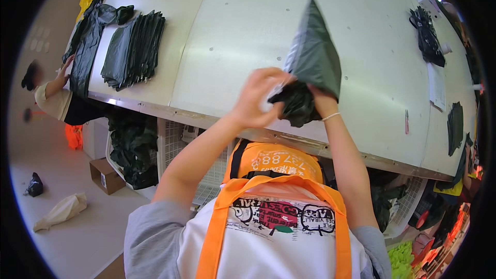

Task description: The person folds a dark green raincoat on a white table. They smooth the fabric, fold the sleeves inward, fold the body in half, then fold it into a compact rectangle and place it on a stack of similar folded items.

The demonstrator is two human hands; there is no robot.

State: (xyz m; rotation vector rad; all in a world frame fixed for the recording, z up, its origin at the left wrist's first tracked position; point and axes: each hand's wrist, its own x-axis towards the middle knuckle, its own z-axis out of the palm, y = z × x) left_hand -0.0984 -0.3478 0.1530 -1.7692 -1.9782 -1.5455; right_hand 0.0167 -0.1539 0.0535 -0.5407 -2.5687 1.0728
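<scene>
In front of me, over the near edge of the table, a dark green fabric pouch (316, 57) is held up, its pointed end away from me. A crumpled bunch of thin black material (298, 104) bulges at its near end. My left hand (260, 98) has its fingers and thumb curled against the left side of this bunch, closed on it. My right hand (324, 105) reaches in at the right, under the pouch's near edge. Its fingers are hidden by the fabric.
A stack of folded dark pieces (135, 49) lies on the table (232, 46) at left. Another person (54, 90) handles long dark fabric (85, 57) there. At right are a black bundle (428, 36) and a small pink tool (406, 122). Crates (173, 142) stand below the edge.
</scene>
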